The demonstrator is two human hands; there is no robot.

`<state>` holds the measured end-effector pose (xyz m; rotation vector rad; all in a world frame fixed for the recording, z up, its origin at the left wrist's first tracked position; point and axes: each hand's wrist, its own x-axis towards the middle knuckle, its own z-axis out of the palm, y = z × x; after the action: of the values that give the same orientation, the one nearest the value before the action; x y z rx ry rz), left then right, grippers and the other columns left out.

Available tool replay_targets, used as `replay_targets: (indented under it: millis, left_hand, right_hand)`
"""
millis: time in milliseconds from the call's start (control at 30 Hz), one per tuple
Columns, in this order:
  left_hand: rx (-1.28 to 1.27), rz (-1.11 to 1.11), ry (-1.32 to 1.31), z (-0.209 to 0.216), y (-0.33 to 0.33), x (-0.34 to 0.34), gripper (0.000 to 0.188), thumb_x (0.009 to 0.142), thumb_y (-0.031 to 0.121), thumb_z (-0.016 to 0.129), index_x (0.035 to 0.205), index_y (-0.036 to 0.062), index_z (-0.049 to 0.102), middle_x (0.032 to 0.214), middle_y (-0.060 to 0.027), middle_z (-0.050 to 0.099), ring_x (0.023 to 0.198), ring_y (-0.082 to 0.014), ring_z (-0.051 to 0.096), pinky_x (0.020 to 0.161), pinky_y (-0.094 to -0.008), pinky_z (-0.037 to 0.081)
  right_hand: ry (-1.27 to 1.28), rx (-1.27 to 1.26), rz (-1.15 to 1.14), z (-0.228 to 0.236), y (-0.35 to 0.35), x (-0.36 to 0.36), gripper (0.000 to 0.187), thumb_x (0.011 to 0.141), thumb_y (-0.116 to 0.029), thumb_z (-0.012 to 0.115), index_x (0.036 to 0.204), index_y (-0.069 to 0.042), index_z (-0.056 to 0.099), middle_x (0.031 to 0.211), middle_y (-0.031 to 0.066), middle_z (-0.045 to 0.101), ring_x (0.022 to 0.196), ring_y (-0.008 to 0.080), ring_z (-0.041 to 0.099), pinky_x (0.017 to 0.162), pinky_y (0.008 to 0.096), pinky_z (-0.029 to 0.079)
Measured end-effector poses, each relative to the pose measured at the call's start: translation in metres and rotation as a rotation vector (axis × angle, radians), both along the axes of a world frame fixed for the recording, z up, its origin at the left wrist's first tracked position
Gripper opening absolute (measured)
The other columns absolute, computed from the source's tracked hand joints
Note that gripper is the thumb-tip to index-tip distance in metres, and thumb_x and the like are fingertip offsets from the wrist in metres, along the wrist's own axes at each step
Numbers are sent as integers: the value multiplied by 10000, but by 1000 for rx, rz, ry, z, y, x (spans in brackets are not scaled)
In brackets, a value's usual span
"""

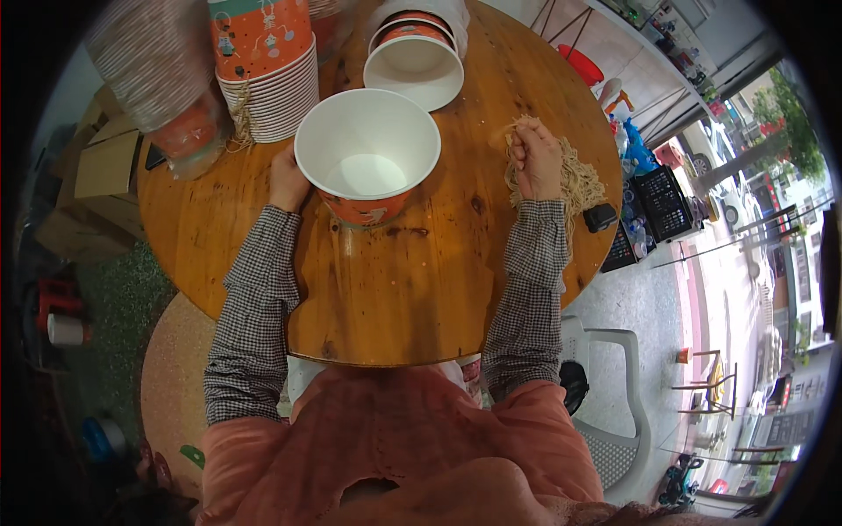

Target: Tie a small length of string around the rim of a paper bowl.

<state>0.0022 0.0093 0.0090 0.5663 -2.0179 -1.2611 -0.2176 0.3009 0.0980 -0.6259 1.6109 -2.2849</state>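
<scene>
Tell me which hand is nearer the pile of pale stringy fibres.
Right. The right hand is gripping the pile of pale stringy fibres; the left hand is across the table, holding the white paper bucket.

Open paper bowl (367,156) on round table (412,298), mid-table. Left hand (288,180) touching bowl's left side. Right hand (536,158) right of bowl, on noodle pile (574,180). Bowl stack (267,70) behind-left of bowl; second bowl (414,66) behind it.

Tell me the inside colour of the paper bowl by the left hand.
White inside; the paper bowl shows it best in the head view.
</scene>
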Motion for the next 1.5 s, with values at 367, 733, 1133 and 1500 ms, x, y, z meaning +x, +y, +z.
replay_targets:
  millis: [367,733,1133,1500]
  left_hand:
    - [22,0,26,-2,0,-3,302,847,83,625,1116,-54,625,1011,-117,689,913,-158,635,800,-279,493]
    - [135,197,587,57,51,27,209,963,101,500,1074,-40,609,946,-85,645,845,-142,608,771,-262,488]
    - [-249,-164,289,108,189,51,103,861,27,597,950,0,644,852,-101,638,724,-186,587,658,-289,458]
    - [-25,-326,-109,76,211,8,285,943,228,551,794,-11,594,576,-72,501,531,-126,499,493,-317,380]
  right_hand:
    - [400,364,-229,0,2,-3,109,903,-137,595,929,-31,585,709,1,559,509,61,484,438,192,373]
    - [121,157,98,24,-2,34,91,886,-116,629,920,-33,612,617,-64,507,480,-7,413,407,156,291]
    - [266,187,125,6,24,103,90,877,-72,648,925,2,664,586,-83,497,472,1,408,421,179,324]
    - [372,371,318,-3,67,112,40,854,-6,646,867,28,663,608,-30,514,559,36,495,519,200,400]
